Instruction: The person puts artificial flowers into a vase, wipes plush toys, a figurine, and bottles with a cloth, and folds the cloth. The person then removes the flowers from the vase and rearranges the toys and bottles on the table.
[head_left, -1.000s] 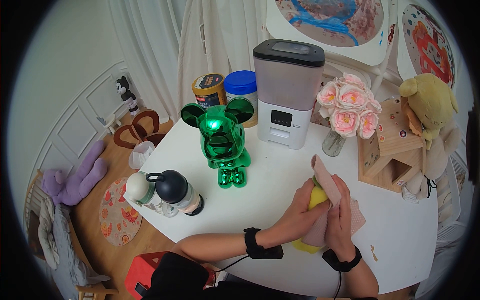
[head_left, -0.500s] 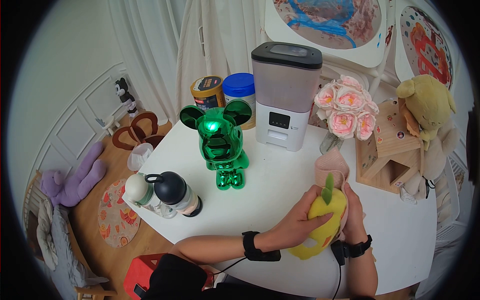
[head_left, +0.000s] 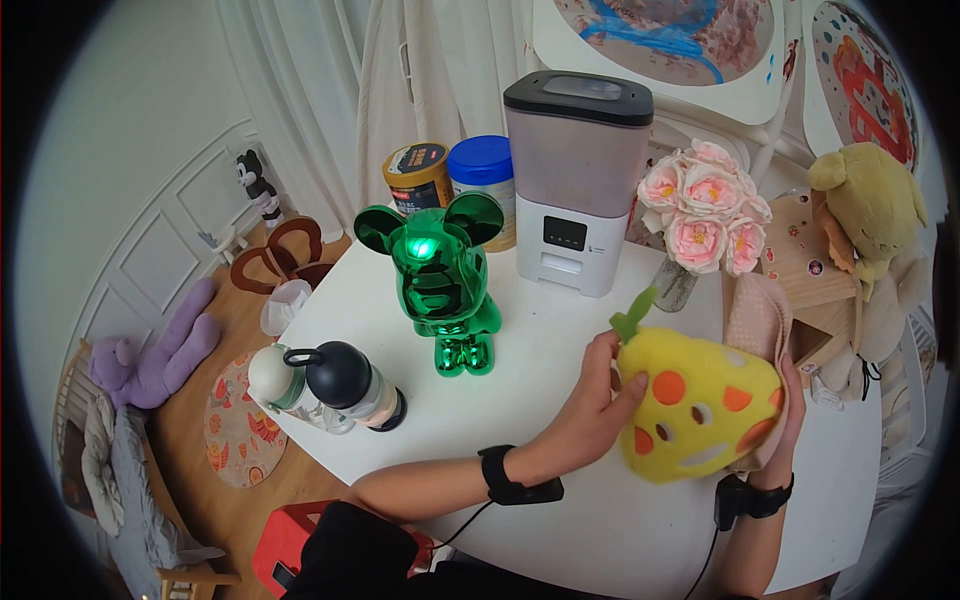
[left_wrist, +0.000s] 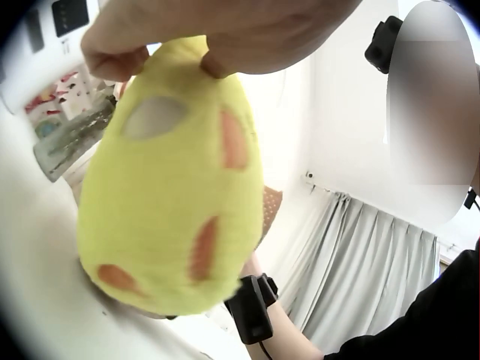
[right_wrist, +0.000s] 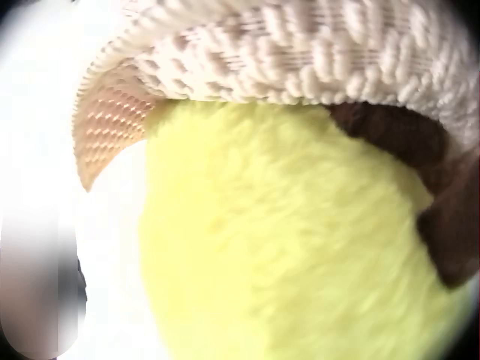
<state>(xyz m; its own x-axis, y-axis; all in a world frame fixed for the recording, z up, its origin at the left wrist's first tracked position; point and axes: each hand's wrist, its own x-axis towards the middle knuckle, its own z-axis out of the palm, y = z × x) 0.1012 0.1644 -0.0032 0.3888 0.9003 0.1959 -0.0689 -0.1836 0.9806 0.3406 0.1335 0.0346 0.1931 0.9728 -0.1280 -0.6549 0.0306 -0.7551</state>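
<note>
A yellow plush toy [head_left: 690, 400] with orange and white spots and a green leafy stem [head_left: 634, 315] is held up over the right part of the table. My left hand [head_left: 580, 420] pinches it at the stem end; in the left wrist view the fingers [left_wrist: 225, 37] grip its narrow top. At the toy's broad end my right hand [head_left: 788, 425] holds a pink waffle-weave cloth [head_left: 765, 315] against it. That cloth [right_wrist: 285, 52] arches over the yellow fur in the right wrist view. Most of the right fingers are hidden behind toy and cloth.
On the white table [head_left: 480, 430] stand a shiny green bear figure [head_left: 445, 280], two bottles [head_left: 345, 375], a pet feeder [head_left: 570, 190], tubs [head_left: 480, 165] and a vase of pink flowers [head_left: 700, 205]. A wooden house [head_left: 800, 260] with a plush [head_left: 868, 205] is at the right.
Both hands have moved right and the toy is lifted and turned, its spotted side now facing the head camera. The cloth has shifted from over the toy to its right end.
</note>
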